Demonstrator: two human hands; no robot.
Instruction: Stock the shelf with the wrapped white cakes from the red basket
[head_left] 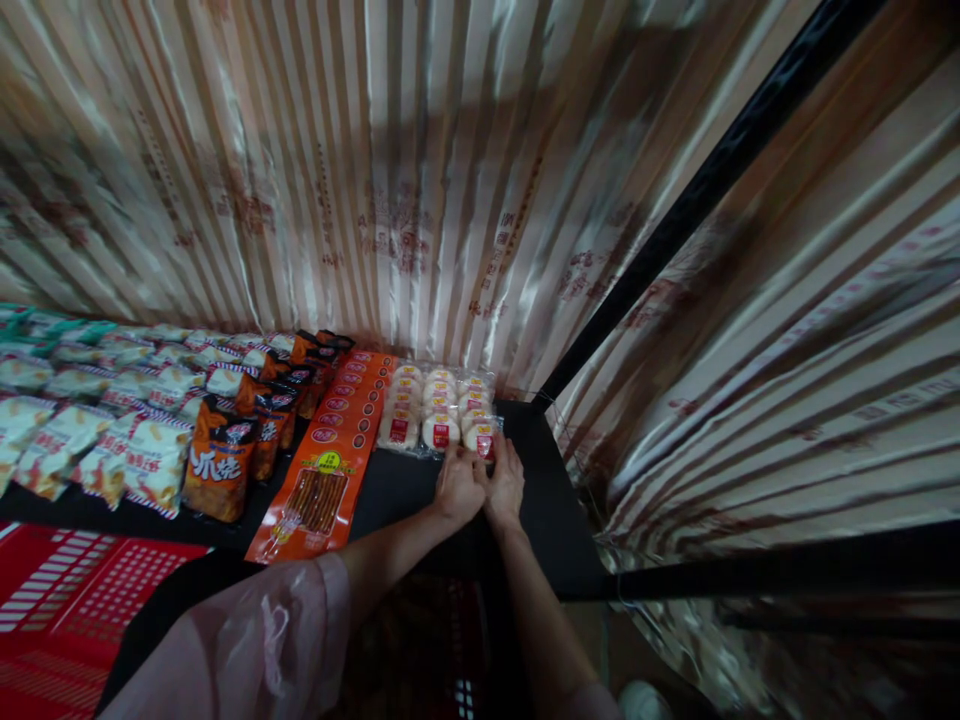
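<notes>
Both my hands reach to the front of a row of clear packets of white round crackers on a black shelf. My left hand point(459, 488) is at the lower left edge of the front right cracker packet point(480, 438), close to the front middle packet point(440, 432). On the right side of that same front right packet rests my right hand point(504, 482), its fingers curled along the edge. The thumbs nearly meet in front of it. My fingertips are partly hidden behind the hands. More cracker packets point(405, 400) stand in columns behind and to the left.
Left of the crackers lie long orange packs of brown sticks point(319, 500). Beyond them stand orange-and-black snack bags point(217, 465) and white snack bags point(154, 455). A red basket point(97, 590) sits below. The black shelf point(551, 500) meets a black post point(675, 220) and pleated curtain point(442, 180).
</notes>
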